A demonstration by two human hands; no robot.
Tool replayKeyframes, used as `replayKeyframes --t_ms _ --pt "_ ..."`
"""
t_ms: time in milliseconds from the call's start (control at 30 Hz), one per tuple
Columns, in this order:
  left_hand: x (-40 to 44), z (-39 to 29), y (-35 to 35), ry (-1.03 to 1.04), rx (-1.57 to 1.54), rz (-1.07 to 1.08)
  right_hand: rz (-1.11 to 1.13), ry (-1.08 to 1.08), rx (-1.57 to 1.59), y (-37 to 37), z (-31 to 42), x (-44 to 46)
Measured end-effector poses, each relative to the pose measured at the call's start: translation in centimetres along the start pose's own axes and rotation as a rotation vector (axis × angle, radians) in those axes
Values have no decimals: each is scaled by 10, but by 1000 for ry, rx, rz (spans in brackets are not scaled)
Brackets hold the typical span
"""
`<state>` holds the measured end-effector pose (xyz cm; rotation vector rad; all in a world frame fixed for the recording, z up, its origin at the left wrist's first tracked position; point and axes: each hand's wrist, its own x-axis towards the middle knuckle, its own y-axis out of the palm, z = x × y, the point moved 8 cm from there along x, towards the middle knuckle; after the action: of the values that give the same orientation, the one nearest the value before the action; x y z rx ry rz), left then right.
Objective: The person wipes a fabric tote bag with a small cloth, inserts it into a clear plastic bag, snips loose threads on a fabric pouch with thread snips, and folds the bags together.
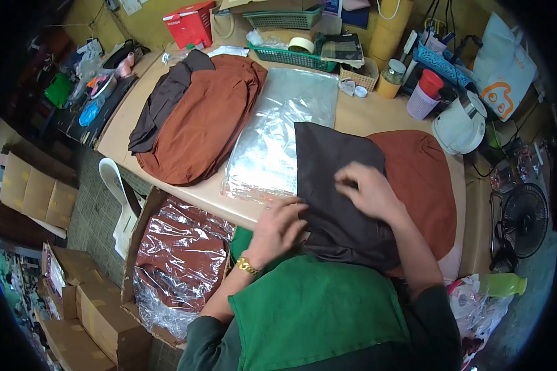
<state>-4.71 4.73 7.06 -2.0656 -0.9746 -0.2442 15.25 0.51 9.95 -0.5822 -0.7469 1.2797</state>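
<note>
A dark brown folded cloth (337,185) lies at the table's near edge, over part of a rust-brown cloth (421,191). My right hand (368,191) is over the dark cloth, fingers curved and apart, with nothing visible in them. At the dark cloth's left edge is my left hand (278,226), a gold bracelet on its wrist; its fingers are spread and hold nothing I can see. Clear plastic bags (284,123) lie flat just left of the dark cloth. Further left rests another rust-brown cloth (198,123) with a dark cloth (161,105) along its left side.
Below the table's left edge stands a carton (143,238) holding plastic-wrapped brown cloth (182,253). Green baskets (294,57), a jar (393,71), cups (422,102) and a white kettle (461,123) line the back. A black fan (525,219) is at the right.
</note>
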Motion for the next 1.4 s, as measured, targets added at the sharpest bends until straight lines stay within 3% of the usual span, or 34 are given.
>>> replayKeyframes --t_ms 33,67,100,133,167,200,267,300,333,400,533,600,667,733,833,867,900,967,1000,1067,1133,1200,1233,1267,1333,1400 --pt "-1 -6 18 17 -39 147 -71 -61 27 -4 -5 25" --pt "-6 -2 27 25 -34 143 -140 -20 100 -2 -17 50" --pt "-17 6 52 51 -6 319 -242 17 116 2 -33 72" --pt "-26 11 70 74 23 496 -379 -11 48 8 -50 92" --pt "-27 7 67 80 0 515 -516 -37 -21 15 -66 105" --pt "-25 8 62 85 7 513 -522 -43 -20 28 -82 113" --pt "-24 21 54 -100 -185 598 -239 247 -16 62 -126 130" --pt "-11 23 33 -175 -268 403 -182 291 16 63 -127 129" --pt "-5 27 29 -169 -258 393 -188 276 17 56 -119 126" --pt "11 54 -16 -280 -149 -129 -253 118 189 42 -90 112" --pt "52 69 -15 -361 -251 -342 -185 77 458 34 -38 77" --pt "73 66 -3 -304 -581 -441 -85 34 596 40 -13 64" --pt "78 78 12 -334 -724 -368 -108 1 498 36 -5 51" --pt "69 95 2 -421 -1048 -568 -290 -2 324 14 -3 40" --pt "56 111 -33 -358 -1130 -666 -314 166 536 -4 -12 37" --pt "56 116 -28 -460 -1026 -648 -327 252 643 -7 -20 36" --pt "59 95 -18 -350 -759 -550 -339 242 687 -8 -18 44" --pt "44 61 3 -231 -510 -423 -329 108 780 -21 -12 66" --pt "38 47 29 -232 -438 -80 -408 101 780 -36 -14 75" --pt "3 51 68 -408 -441 408 -573 124 724 -76 -26 92" --pt "-27 63 60 -608 -558 590 -668 117 713 -108 -49 98" --pt "-47 76 28 -658 -572 611 -530 146 762 -116 -50 96" --pt "-59 91 17 -695 -548 600 -348 264 718 -106 -78 104" --pt "-64 94 8 -687 -716 542 -162 382 672 -84 -119 112" --pt "-82 125 -1 -839 -828 384 -244 402 686 -55 -199 123" --pt "-89 128 -8 -847 -863 346 -155 646 752 -21 -277 127"
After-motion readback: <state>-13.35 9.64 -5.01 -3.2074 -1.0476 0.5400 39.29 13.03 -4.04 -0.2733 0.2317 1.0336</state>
